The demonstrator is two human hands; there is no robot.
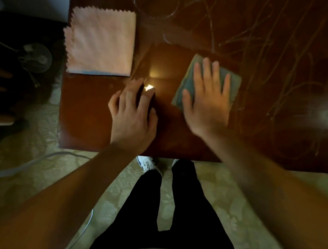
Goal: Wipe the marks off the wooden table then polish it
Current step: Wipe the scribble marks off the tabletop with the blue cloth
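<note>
The dark wooden table (pixel 90 120) fills the upper view, with pale scribbled marks (pixel 270 44) across its right and far parts and a ring-shaped mark (pixel 155 0) at the top. My right hand (pixel 206 100) lies flat with spread fingers on a folded grey-blue cloth (pixel 233 81), pressing it onto the wood. My left hand (pixel 133 114) rests on the table near the front edge, fingers spread and slightly bent, holding nothing. A folded pink cloth (pixel 102 41) with zigzag edges lies at the table's left side.
The patch of table around my hands looks glossy and free of marks. A small fan (pixel 34 57) and dark furniture stand on the floor at left. A white cable (pixel 10 170) crosses the patterned floor. My legs stand at the table's front edge.
</note>
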